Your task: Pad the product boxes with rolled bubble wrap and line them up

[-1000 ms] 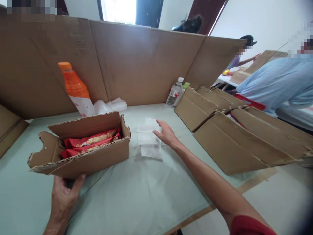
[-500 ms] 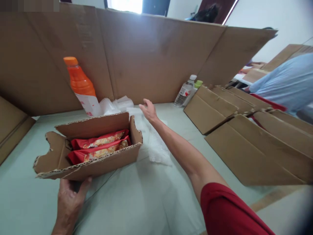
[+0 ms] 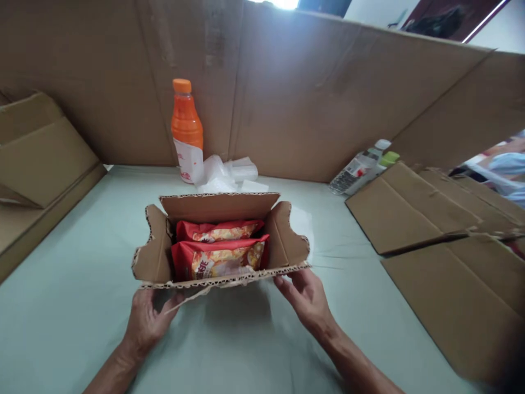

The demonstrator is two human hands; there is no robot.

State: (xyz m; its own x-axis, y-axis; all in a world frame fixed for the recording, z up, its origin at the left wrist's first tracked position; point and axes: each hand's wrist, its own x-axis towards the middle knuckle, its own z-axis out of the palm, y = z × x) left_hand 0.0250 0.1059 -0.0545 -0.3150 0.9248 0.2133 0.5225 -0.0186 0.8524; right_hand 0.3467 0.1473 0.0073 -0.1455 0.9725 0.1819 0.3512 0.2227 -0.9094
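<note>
An open-topped cardboard box (image 3: 219, 203) with torn, cut-out ends is tilted toward me over the table. Inside lie two red snack bags (image 3: 223, 260), one behind the other, with pictures of food on them. My left hand (image 3: 150, 323) grips the box at its lower left front corner, thumb on the front wall. At the lower right front corner my right hand (image 3: 305, 298) holds it too, the fingers partly hidden behind and under the cardboard. A thin torn strip of card hangs from the front edge near my left hand.
Behind the box stand an orange drink bottle (image 3: 187, 131) and crumpled clear plastic (image 3: 223, 172). A water bottle (image 3: 359, 168) leans at the right beside cardboard boxes (image 3: 414, 210). More cardboard (image 3: 49, 153) is at the left, and a tall cardboard panel (image 3: 311, 98) closes the back.
My right hand has come back from the plastic at the rear and now grips the box. The box has turned square to me, and the view has swung left.
</note>
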